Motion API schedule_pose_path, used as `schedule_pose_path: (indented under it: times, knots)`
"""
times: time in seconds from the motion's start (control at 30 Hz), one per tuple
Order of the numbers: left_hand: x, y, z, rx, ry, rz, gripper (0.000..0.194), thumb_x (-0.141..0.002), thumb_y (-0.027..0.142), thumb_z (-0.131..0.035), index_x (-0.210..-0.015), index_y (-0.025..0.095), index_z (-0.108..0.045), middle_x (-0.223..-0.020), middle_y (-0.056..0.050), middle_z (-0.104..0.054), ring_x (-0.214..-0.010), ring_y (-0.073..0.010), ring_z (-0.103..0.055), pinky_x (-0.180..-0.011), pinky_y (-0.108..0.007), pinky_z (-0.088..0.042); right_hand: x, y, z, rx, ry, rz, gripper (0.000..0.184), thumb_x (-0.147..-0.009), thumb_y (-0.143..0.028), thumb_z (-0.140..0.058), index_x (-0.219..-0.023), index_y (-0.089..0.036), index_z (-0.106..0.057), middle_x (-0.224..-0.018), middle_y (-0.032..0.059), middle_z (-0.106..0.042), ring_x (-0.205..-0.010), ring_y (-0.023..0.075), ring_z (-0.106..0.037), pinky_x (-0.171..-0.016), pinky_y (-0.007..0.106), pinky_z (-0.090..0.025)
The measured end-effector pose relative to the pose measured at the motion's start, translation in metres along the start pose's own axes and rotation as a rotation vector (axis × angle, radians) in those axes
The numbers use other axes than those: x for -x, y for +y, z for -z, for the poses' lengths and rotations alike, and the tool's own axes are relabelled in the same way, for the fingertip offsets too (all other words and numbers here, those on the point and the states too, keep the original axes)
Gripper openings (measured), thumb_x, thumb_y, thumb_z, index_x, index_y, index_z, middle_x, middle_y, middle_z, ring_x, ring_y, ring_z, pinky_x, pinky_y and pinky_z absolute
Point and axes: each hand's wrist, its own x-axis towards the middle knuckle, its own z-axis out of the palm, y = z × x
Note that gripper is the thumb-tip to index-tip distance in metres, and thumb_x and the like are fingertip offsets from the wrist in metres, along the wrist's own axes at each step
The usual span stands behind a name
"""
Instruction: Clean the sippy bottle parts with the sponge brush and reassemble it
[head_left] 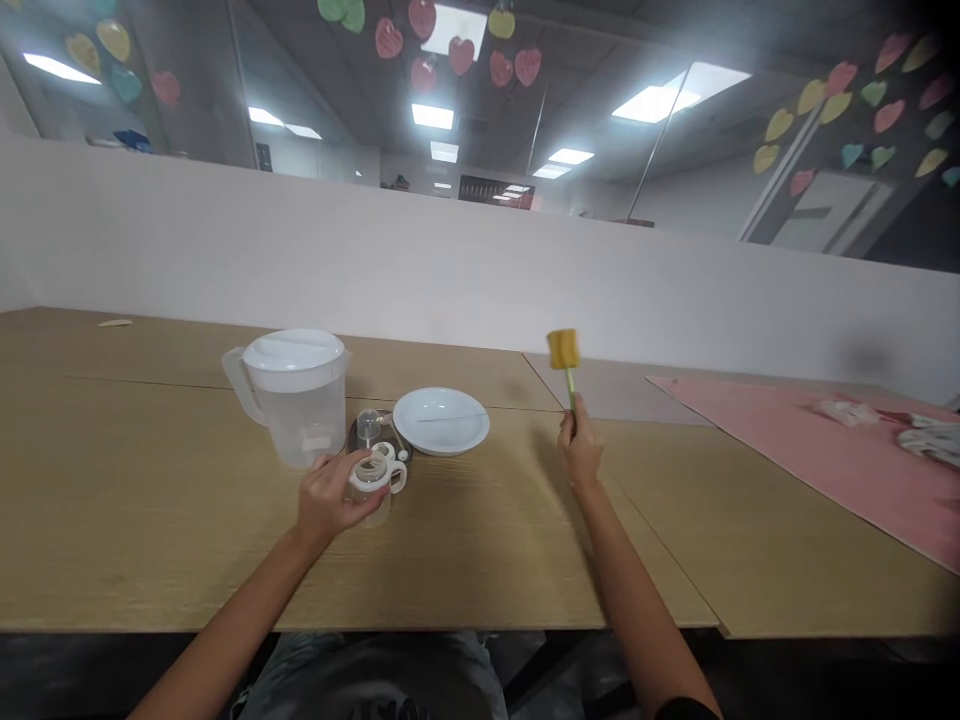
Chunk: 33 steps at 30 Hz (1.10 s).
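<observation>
My left hand (pixel 330 497) is closed around a small clear baby bottle (pixel 377 512) with a white handled collar, standing at the near side of the other things. In my right hand (pixel 580 447) is the green handle of a sponge brush (pixel 564 350), its yellow sponge head pointing up above the table. Behind the bottle, a dark round tray (pixel 356 437) carries a clear cap (pixel 368 425) and small white parts. A white bowl (pixel 441 405) beside it has a thin stick-like thing lying across it. The bottle's lower part is blurred against the table.
A lidded plastic pitcher (pixel 307 410) with clear liquid stands left of the tray. Pink cloth (pixel 810 440) covers the right side, with a white bundle (pixel 930 440) on it. The table (pixel 187 540) meets a white wall (pixel 450 290); a small flat piece (pixel 115 323) lies far left.
</observation>
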Motion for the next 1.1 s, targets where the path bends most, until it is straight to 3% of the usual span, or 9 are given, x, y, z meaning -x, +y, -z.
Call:
schedule_pose_path:
  times: [0.07,0.13,0.33,0.5,0.7,0.87,0.9,1.0,1.1]
  knots:
    - [0.000,0.000,0.000,-0.002,0.006,-0.003,0.039,-0.074,0.038,-0.066,-0.104,0.016,-0.055,-0.088,-0.007,-0.071,-0.070,-0.0191,-0.065,-0.068,-0.031,-0.047,0.002,0.003,-0.002,0.114,-0.262,-0.021,0.043,-0.087,-0.023,-0.038,-0.125,-0.016,-0.056,-0.080,0.0117,-0.067,-0.067,0.0191,-0.058,-0.062,0.027,-0.038]
    - [0.000,0.000,0.000,-0.006,0.010,-0.005,0.039,-0.074,0.038,-0.066,-0.105,0.016,-0.055,-0.088,-0.007,-0.071,-0.068,-0.0187,-0.065,-0.068,-0.032,-0.047,0.005,0.007,-0.003,0.174,-0.370,-0.025,0.040,-0.084,-0.020,-0.042,-0.119,-0.019,-0.062,-0.076,0.0101,-0.066,-0.064,0.0183,-0.056,-0.058,0.026,-0.035]
    - [0.000,0.001,0.000,0.000,-0.005,-0.011,0.039,-0.075,0.039,-0.065,-0.105,0.016,-0.055,-0.085,-0.007,-0.071,-0.066,-0.0188,-0.064,-0.069,-0.032,-0.047,0.005,0.011,0.004,0.114,0.035,-0.103,0.047,-0.088,-0.019,-0.034,-0.132,-0.022,-0.049,-0.089,0.0097,-0.064,-0.069,0.0168,-0.055,-0.060,0.026,-0.034]
    - [-0.002,0.002,0.001,0.004,-0.002,-0.009,0.039,-0.075,0.039,-0.065,-0.106,0.017,-0.055,-0.084,-0.007,-0.070,-0.066,-0.0195,-0.064,-0.068,-0.032,-0.047,0.005,0.013,0.004,-0.032,-0.333,-0.139,0.043,-0.070,-0.013,-0.051,-0.108,-0.019,-0.069,-0.066,0.0074,-0.063,-0.064,0.0187,-0.054,-0.056,0.025,-0.036]
    - [0.001,0.001,-0.002,0.015,-0.012,-0.001,0.039,-0.074,0.037,-0.067,-0.106,0.017,-0.055,-0.085,-0.007,-0.070,-0.067,-0.0198,-0.064,-0.068,-0.033,-0.047,-0.005,0.024,0.022,-0.165,-0.356,-0.249,0.049,-0.070,-0.017,-0.046,-0.114,-0.013,-0.065,-0.058,0.0041,-0.059,-0.053,0.0148,-0.049,-0.049,0.022,-0.033]
    - [0.004,-0.001,-0.003,0.014,-0.014,0.003,0.040,-0.074,0.037,-0.067,-0.106,0.017,-0.056,-0.086,-0.007,-0.070,-0.068,-0.0199,-0.063,-0.069,-0.033,-0.048,-0.006,0.061,0.051,-0.496,-0.939,-0.346,0.041,-0.057,-0.018,-0.056,-0.093,-0.012,-0.073,-0.038,-0.0075,-0.036,-0.037,0.0058,-0.022,-0.040,0.020,-0.016]
    - [0.004,-0.001,-0.003,0.010,-0.014,0.003,0.040,-0.074,0.037,-0.067,-0.105,0.017,-0.056,-0.086,-0.007,-0.070,-0.067,-0.0199,-0.063,-0.069,-0.033,-0.048,-0.005,0.069,0.054,-0.565,-0.979,-0.404,0.041,-0.055,-0.018,-0.056,-0.092,-0.011,-0.073,-0.037,-0.0082,-0.034,-0.037,0.0052,-0.020,-0.040,0.020,-0.013]
    - [0.004,-0.001,-0.003,0.004,-0.012,-0.007,0.040,-0.074,0.038,-0.067,-0.105,0.016,-0.056,-0.086,-0.008,-0.070,-0.067,-0.0196,-0.063,-0.069,-0.033,-0.048,-0.004,0.087,0.052,-0.669,-0.755,-0.555,0.041,-0.056,-0.019,-0.053,-0.091,-0.009,-0.071,-0.036,-0.0090,-0.028,-0.036,0.0057,-0.016,-0.038,0.022,-0.008]
    - [0.004,-0.001,-0.003,-0.002,-0.017,-0.013,0.040,-0.074,0.038,-0.067,-0.105,0.016,-0.056,-0.087,-0.008,-0.070,-0.066,-0.0191,-0.063,-0.069,-0.033,-0.048,-0.008,0.088,0.046,-0.755,-0.601,-0.535,0.046,-0.064,-0.026,-0.047,-0.103,-0.009,-0.064,-0.039,-0.0098,-0.021,-0.037,0.0067,-0.011,-0.037,0.022,-0.007]
